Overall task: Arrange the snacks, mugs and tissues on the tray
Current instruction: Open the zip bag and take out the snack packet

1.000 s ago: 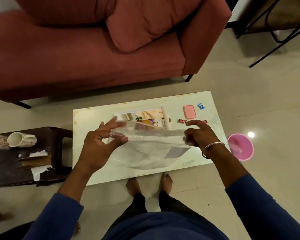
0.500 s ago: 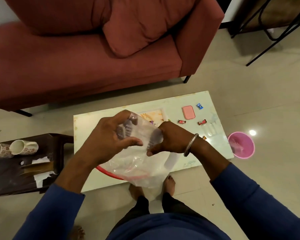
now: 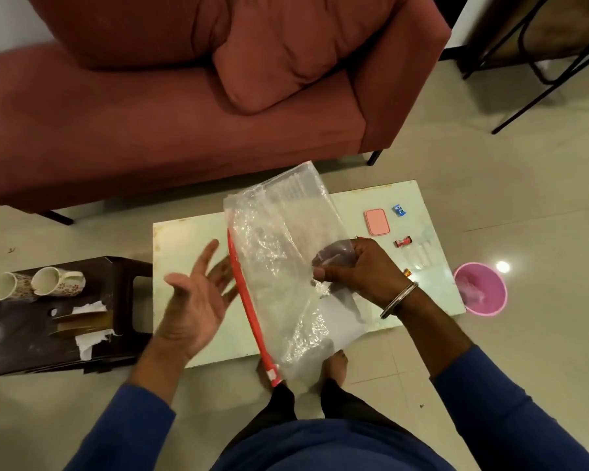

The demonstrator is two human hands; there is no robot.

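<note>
My right hand point(image 3: 361, 273) pinches a clear plastic zip bag point(image 3: 286, 260) with a red zip strip, held up over the pale low table point(image 3: 184, 239). My left hand point(image 3: 194, 297) hovers open beside the red strip, palm up, holding nothing. The bag hides the tray. Small wrapped snacks lie on the table's right side: a red one point(image 3: 403, 241), a blue one point(image 3: 399, 210) and another point(image 3: 407, 272) by my wrist. Two floral mugs point(image 3: 34, 283) lie on their sides on the dark stool point(image 3: 123, 277) at left, with white tissues point(image 3: 89, 334) beside them.
A pink flat case point(image 3: 376, 222) lies on the table near the snacks. A pink bucket point(image 3: 480, 294) stands on the floor right of the table. A red sofa point(image 3: 170, 107) fills the far side. Black chair legs point(image 3: 541, 86) stand at the back right. My bare feet are under the table's near edge.
The bag was stretched between both hands, then bunched. Now my left hand has let go and opened, and the bag hangs unfurled from my right hand alone.
</note>
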